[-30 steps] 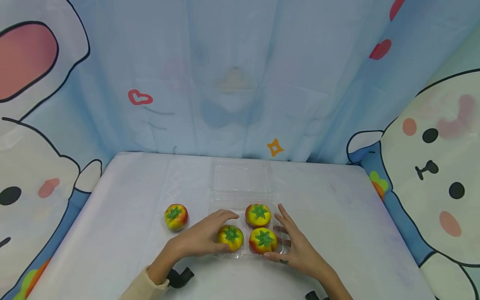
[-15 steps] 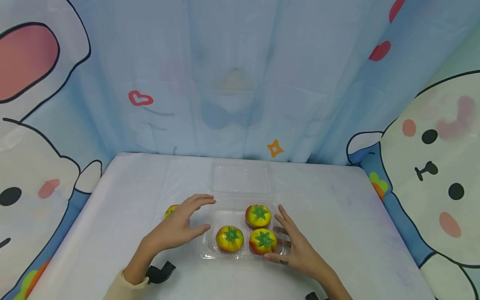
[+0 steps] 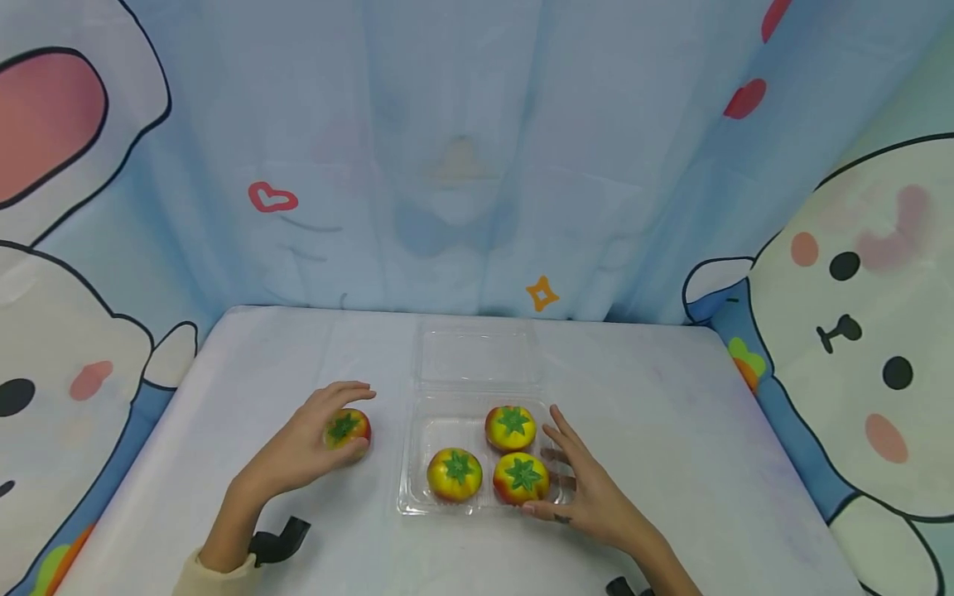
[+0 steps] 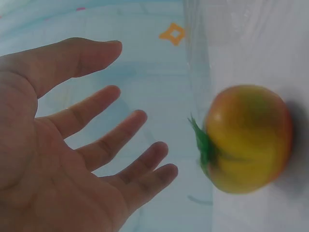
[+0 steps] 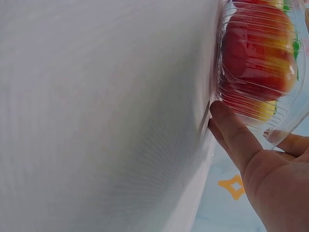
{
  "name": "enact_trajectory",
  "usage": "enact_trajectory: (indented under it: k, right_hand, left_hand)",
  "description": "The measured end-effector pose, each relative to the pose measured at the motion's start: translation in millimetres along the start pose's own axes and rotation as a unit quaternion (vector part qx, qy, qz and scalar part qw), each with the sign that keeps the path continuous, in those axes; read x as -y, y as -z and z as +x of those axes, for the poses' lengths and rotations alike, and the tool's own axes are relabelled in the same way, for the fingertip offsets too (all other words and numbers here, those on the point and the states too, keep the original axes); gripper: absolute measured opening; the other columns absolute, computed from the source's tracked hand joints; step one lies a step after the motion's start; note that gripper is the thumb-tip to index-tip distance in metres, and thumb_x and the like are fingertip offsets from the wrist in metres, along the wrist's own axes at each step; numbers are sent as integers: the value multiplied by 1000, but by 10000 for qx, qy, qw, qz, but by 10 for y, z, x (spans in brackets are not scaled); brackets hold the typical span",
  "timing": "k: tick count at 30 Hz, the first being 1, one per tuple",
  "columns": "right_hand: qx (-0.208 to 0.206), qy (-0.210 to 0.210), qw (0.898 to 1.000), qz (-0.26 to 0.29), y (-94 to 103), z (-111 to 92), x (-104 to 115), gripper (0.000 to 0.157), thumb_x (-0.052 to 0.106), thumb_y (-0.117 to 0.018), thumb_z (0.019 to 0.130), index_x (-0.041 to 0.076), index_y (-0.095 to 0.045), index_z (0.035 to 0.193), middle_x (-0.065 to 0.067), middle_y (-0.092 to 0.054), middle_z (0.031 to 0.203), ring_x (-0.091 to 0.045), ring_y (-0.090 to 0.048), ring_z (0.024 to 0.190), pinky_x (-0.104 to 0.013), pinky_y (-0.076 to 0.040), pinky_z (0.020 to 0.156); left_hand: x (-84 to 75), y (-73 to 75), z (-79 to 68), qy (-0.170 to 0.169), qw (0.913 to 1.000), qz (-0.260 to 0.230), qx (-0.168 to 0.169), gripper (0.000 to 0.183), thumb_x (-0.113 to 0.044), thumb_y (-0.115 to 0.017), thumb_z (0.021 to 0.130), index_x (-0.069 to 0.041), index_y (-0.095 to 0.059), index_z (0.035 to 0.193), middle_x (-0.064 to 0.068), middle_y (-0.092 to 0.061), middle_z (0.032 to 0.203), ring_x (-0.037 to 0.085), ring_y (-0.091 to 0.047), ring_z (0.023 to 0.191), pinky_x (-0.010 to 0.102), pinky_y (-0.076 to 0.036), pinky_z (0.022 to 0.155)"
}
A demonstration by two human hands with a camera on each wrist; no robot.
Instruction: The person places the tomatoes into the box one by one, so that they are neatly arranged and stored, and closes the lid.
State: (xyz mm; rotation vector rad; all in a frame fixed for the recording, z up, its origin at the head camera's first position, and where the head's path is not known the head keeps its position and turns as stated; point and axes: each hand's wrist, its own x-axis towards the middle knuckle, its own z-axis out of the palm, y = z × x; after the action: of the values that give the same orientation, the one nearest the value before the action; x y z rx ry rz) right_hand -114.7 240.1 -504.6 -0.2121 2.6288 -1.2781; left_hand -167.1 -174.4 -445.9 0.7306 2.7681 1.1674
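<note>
My left hand (image 3: 298,451) reaches around a yellow-and-red tomato (image 3: 350,428) with a green star-shaped calyx, left of the box. In the left wrist view its fingers (image 4: 104,147) are spread, with a gap between them and the tomato (image 4: 248,140). A clear plastic box (image 3: 406,488) lies with its lid (image 3: 477,356) folded back. Inside it are one tomato (image 3: 455,474) at front left and two others at the right, front (image 3: 522,478) and back (image 3: 511,428). My right hand (image 3: 592,501) rests at the box's front right corner, thumb in front, fingers along the side.
A white cloth (image 3: 671,414) covers the table. Behind it hangs a blue curtain (image 3: 462,99) printed with cartoon figures. A black strap piece (image 3: 281,542) shows at my left wrist, and another (image 3: 620,588) at the right.
My left hand has drawn back from the front left tomato in the box and moved left to the tomato outside it. My right hand has stayed at the box's corner.
</note>
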Motion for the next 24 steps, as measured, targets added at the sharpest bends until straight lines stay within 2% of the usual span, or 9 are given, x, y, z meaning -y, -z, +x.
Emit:
enact_trajectory:
  k: [8, 14, 24]
  right_hand:
    - [22, -71, 9999, 124, -8, -10, -20, 124, 45, -95, 75, 18, -20, 170, 0, 0, 182, -45, -51, 147, -52, -60, 105]
    - [25, -80, 9999, 134, -10, -7, -19, 125, 45, -95, 75, 19, -20, 171, 1, 0, 182, -45, -50, 147, -53, -59, 106]
    - [20, -65, 9999, 147, 1, 0, 6, 124, 44, -96, 75, 17, -20, 170, 0, 0, 182, -45, -51, 147, -52, -60, 106]
  left_hand:
    - [202, 2, -87, 288, 9996, -2, 15, 62, -19, -83, 90, -20, -58, 147, 9, -55, 155, 41, -48, 148, 70, -42, 118]
    - [292, -5, -129, 468, 9988, -53, 96, 69, -16, -85, 89, -12, -54, 150, 14, -55, 155, 44, -50, 146, 68, -46, 116]
    - [515, -73, -106, 686, 9954, -627, 239, 75, -11, -84, 88, -3, -48, 153, 20, -52, 156, 39, -56, 134, 56, -55, 111]
